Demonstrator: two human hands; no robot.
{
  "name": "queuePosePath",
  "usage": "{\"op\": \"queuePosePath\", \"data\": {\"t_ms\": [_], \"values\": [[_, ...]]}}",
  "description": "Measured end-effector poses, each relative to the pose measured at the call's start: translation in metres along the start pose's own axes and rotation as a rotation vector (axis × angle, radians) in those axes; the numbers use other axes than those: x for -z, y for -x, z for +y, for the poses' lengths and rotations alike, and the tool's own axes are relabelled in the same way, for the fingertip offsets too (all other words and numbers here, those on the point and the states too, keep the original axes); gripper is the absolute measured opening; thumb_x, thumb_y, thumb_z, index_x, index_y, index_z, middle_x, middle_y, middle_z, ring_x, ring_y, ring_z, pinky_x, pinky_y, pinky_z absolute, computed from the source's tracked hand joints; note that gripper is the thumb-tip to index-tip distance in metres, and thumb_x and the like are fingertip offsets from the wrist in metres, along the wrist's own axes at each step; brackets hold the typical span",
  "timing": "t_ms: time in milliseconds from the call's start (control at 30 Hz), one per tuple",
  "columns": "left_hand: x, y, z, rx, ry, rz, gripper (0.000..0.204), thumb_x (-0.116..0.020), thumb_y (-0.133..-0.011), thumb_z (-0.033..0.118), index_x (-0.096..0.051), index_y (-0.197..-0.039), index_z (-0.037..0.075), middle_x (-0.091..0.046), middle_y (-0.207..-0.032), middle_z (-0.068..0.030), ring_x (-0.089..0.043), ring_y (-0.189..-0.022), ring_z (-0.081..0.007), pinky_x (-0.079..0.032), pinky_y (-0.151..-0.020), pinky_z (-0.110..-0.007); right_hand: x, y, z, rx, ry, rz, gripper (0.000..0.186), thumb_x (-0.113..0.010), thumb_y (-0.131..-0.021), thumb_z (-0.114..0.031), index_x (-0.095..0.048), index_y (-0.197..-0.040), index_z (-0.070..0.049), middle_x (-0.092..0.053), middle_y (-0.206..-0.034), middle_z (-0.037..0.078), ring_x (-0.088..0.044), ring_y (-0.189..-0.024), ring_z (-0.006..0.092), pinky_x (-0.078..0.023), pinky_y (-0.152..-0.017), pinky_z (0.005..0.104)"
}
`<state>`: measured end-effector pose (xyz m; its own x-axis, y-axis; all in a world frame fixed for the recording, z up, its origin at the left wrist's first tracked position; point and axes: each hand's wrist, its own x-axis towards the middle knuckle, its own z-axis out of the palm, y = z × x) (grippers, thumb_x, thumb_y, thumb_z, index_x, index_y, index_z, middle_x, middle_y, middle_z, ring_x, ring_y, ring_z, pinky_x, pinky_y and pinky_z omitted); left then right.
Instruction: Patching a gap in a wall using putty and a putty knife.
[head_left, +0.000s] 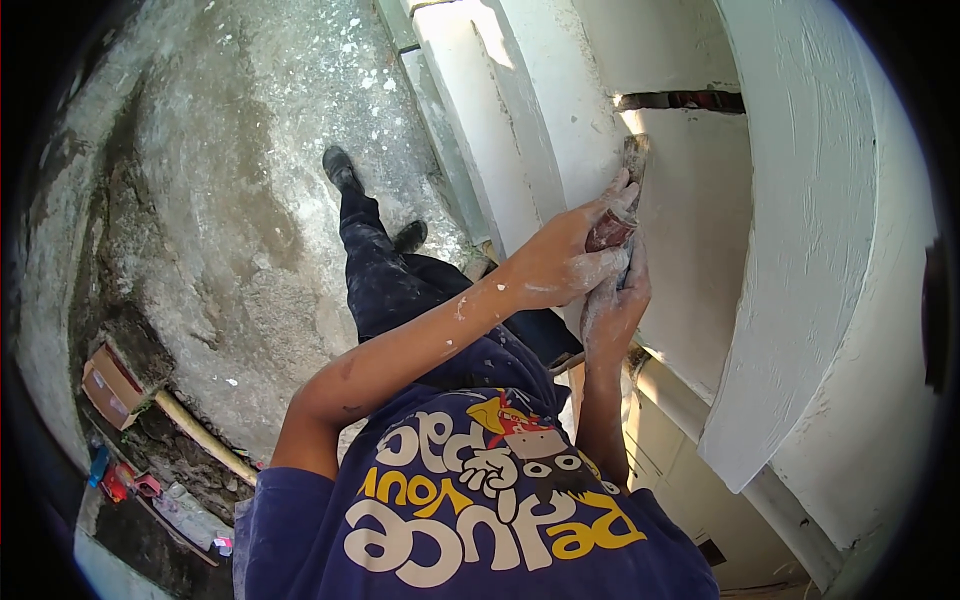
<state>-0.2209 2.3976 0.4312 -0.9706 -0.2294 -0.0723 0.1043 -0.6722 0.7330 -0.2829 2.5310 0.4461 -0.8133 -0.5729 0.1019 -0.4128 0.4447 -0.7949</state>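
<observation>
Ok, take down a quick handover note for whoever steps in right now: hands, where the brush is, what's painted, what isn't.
Left hand: gripping the reddish-handled paintbrush, bristles up against the white plastered wall.
Right hand: just below the left, closed around the lower handle.
Done: wall and curved white moulding look coated white.
Left: the dark horizontal gap above the brush shows uncoated.
Grey concrete floor below is paint-spattered.

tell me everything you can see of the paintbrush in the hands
The paintbrush has a reddish-brown handle smeared with white paint and pale, worn-looking bristles. It points up the picture, its bristle tip against the white plastered wall, just below a dark horizontal gap. The left hand wraps the handle; the right hand closes around it from beneath. Both hands hide most of the handle.
</observation>
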Motion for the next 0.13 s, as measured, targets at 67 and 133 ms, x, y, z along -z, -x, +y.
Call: {"op": "queuePosePath", "data": {"t_ms": [67, 133], "values": [[0.002, -0.001, -0.003, 0.014, -0.021, 0.003, 0.081, -0.061, -0.09, 0.009, -0.022, -0.159, -0.008, -0.053, -0.147, -0.0231, -0.054, -0.128, -0.0229, -0.037, -0.112, -0.03, -0.003, -0.006, -0.007, -0.081, -0.037, -0.035, 0.046, -0.061, -0.097, -0.01, -0.053, -0.137, 0.012, -0.067, -0.123, 0.022, -0.064, -0.113, 0.0259, -0.046, -0.103, 0.036], [0.013, -0.016, -0.007, -0.132, -0.152, 0.004, 0.085, -0.062, -0.09, 0.009, -0.017, -0.162, -0.004, -0.044, -0.156, -0.0224, -0.049, -0.136, -0.0216, -0.034, -0.117, -0.032, -0.005, -0.02, 0.0, -0.133, -0.058, -0.091, 0.054, -0.065, -0.097, -0.015, -0.049, -0.142, 0.01, -0.065, -0.128, 0.023, -0.062, -0.118, 0.0251, -0.044, -0.107, 0.0365]]}}
